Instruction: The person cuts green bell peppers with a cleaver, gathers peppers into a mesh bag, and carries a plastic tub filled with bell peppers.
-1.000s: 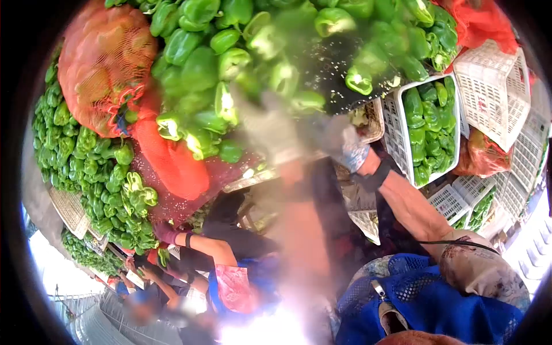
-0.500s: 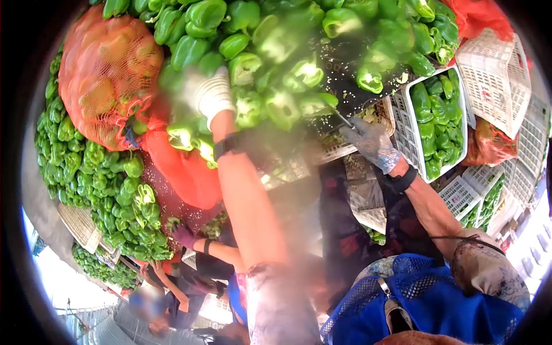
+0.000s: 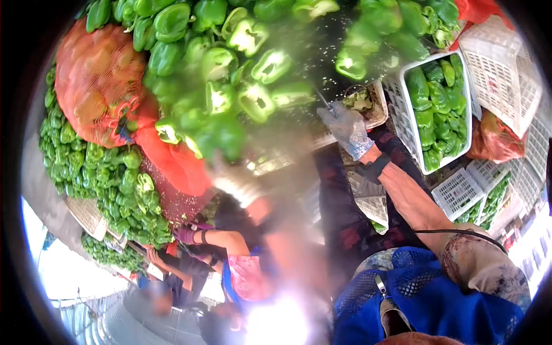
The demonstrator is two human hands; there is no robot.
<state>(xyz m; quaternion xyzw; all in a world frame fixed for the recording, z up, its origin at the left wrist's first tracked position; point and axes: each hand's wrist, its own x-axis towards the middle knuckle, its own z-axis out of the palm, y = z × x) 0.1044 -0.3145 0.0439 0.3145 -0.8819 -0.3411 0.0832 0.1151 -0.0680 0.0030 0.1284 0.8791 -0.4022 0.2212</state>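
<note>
My left hand (image 3: 234,183), in a white glove and smeared by motion, is at the near edge of the pepper pile. Its fingers appear closed on a green bell pepper (image 3: 221,133), also blurred. In a grey patterned glove, my right hand (image 3: 349,131) grips a knife (image 3: 325,100) whose thin blade points up toward the dark work surface (image 3: 325,63). Cut pepper halves (image 3: 257,102) with pale insides lie between the hands, and whole green bell peppers (image 3: 172,22) are heaped behind them.
A white crate (image 3: 397,109) of green peppers stands right of my right hand. More crates (image 3: 499,75) are stacked beyond it. At left sit a full red mesh sack (image 3: 99,86) and another pepper heap (image 3: 109,178). Other people work at lower left, one with a purple-gloved hand (image 3: 185,234).
My left hand has drawn back toward me from the heap, now with a green bell pepper. My right hand has shifted left with the knife, and the view has turned slightly.
</note>
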